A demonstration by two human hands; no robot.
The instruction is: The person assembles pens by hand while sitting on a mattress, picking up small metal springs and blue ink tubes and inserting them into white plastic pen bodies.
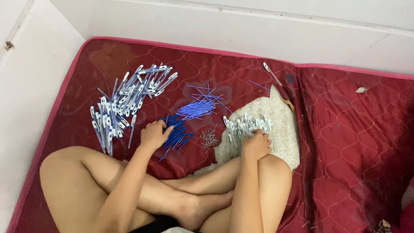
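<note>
Down on the red mattress (345,142) we see both arms reaching forward over crossed legs. Our left hand (154,134) curls, fingers pressed together, onto the dark blue caps (177,134) — our right hand (256,144) is fisted on the white barrels (246,126). Finished pens (125,101) lie heaped at far left, refills (199,107) and springs (210,138) between.

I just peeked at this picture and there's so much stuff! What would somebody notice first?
Most likely the big heap of blue and white pens on the left of the red quilted mattress, with loose thin blue refills scattered in the middle. The left hand reaches into a pile of dark blue pen parts, and the right hand rests on a row of white pen barrels where the mattress cover is torn.
</note>
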